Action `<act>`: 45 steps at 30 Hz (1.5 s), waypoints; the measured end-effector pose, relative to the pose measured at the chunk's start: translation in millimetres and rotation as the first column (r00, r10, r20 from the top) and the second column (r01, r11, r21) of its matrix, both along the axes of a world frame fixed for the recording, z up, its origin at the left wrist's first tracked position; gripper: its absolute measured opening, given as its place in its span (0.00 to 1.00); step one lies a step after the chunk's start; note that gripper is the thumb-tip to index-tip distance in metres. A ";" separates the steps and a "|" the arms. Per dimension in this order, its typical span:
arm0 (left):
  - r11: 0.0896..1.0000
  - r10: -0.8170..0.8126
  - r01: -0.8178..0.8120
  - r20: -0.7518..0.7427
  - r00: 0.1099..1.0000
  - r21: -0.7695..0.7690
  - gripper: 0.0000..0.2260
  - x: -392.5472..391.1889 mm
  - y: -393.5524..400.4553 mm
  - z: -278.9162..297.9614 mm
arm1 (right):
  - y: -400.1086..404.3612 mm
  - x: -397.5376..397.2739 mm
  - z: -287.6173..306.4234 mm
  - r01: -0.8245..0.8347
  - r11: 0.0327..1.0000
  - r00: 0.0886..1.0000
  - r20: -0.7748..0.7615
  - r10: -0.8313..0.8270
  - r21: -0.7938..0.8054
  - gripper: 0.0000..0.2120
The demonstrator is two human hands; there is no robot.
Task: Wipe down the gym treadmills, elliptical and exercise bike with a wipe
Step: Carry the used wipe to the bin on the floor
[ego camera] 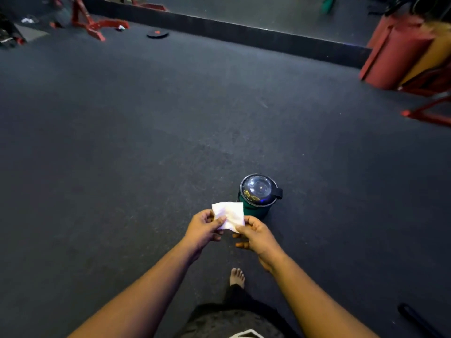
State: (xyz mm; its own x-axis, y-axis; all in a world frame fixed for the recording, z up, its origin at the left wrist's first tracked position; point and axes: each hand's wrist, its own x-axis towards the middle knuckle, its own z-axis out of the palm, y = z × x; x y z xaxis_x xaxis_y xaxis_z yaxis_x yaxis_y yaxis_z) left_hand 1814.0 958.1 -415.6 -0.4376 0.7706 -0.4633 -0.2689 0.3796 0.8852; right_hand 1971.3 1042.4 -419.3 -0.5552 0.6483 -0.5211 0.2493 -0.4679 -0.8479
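Both hands were up in front of me over the floor (pixel 170 113), sharing one white wipe (pixel 229 214). Left hand (pixel 203 228) pinched its left edge, thumb on top, fingers curled under. Right hand (pixel 255 235) pinched the lower right corner the same way. Wipe looked folded or part-opened, held flat between the two, not touching anything else.

Wipe tub (pixel 258 195) stood upright on the floor just beyond the hands, green body, dark lid on with a clear dome. Lid looked closed; couldn't tell if it was latched.

My read: this was the prep step, wipe out and being spread or refolded, no machine touched with it here. No treadmill, elliptical or bike in view. Only red frames (pixel 90 20) far left, a red pad (pixel 395 50) far right, a dark disc (pixel 157 34) by the wall. One bare foot (pixel 237 277) showed below the hands.

Next move, as I judged it: get the wipe into one hand as a flat pad, then walk to the first machine. Needs a re-grip so the palm backs the wipe, not just a corner pinch. Tub either gets carried along or left; if left, expect trips back for fresh wipes.
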 end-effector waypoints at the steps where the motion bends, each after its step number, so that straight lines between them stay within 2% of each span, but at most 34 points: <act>1: 1.000 -0.013 0.013 -0.020 1.000 -0.008 0.06 -5.1 15.1 -0.4 | 14.5 -6.8 -3.2 0.001 1.000 1.000 -0.021 -0.001 0.001 0.09; 4: 0.996 -0.070 0.065 -0.089 0.994 -0.067 0.05 -23.1 60.0 -2.8 | 58.0 -27.7 -12.6 0.059 0.998 0.998 -0.017 -0.059 0.026 0.09; 7: 0.991 -0.091 0.078 -0.118 0.989 -0.108 0.05 -42.2 103.8 -4.3 | 100.6 -46.8 -18.7 0.136 0.989 0.991 -0.006 -0.136 0.066 0.04; 9: 0.991 -0.069 0.056 -0.103 0.992 -0.122 0.04 -55.1 129.2 -6.9 | 129.0 -57.6 -22.3 0.188 0.980 0.982 0.004 -0.189 0.069 0.03; 13: 0.984 -0.108 0.100 -0.042 0.993 -0.145 0.02 -77.7 173.0 -17.6 | 173.9 -80.2 -33.7 0.248 0.968 0.968 0.021 -0.249 0.034 0.06; 22: 0.956 -0.251 0.237 -0.059 0.966 -0.173 0.01 -170.1 288.7 -62.4 | 255.4 -153.2 -66.8 0.330 0.943 0.933 0.134 -0.333 0.050 0.03; 28: 0.894 -0.423 0.408 -0.051 0.905 -0.186 0.02 -249.9 360.0 -85.3 | 294.3 -212.5 -73.6 0.455 0.887 0.849 0.264 -0.458 0.078 0.03; 33: 0.836 -0.534 0.509 -0.094 0.840 -0.203 0.03 -292.2 404.8 -89.9 | 324.9 -255.5 -67.1 0.525 0.844 0.799 0.281 -0.532 0.107 0.03; 45: 0.709 -0.696 0.656 -0.107 0.710 -0.259 0.02 -310.4 485.4 -103.6 | 378.2 -273.0 -87.3 0.690 0.723 0.687 0.275 -0.672 0.043 0.03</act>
